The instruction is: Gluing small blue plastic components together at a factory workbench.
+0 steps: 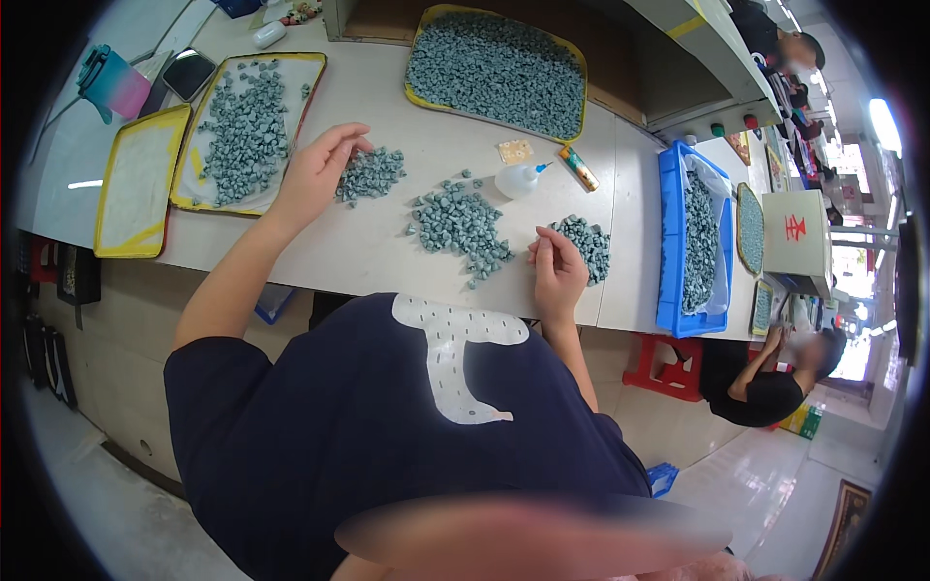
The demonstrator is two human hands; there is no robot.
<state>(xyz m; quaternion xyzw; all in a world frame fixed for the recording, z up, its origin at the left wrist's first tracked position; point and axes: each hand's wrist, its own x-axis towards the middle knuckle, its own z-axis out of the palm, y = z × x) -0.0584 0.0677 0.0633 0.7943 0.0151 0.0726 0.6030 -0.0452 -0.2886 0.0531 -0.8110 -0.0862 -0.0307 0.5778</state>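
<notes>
Several piles of small grey-green pieces, like little chunky stones, lie on the pale table. My left hand point(322, 167) is at the edge of the left pile point(376, 176), its fingers bent and pressed together; whatever they hold is hidden. My right hand point(560, 275) is closed in a pinch beside the right pile point(593, 244), covering part of it. Anything between those fingertips is too small to tell. Between my hands spreads the middle pile point(459, 227). Just beyond it stands a white squeeze bottle point(517, 181) with a blue tip.
A yellow-rimmed tray point(494, 73) full of pieces lies at the back. At left are a half-filled tray point(242, 136), a bare yellow-edged tray point(143, 184), a phone point(189, 75) and a tumbler point(114, 85). A blue crate point(670, 242) stands right; beyond it sits another person point(760, 387).
</notes>
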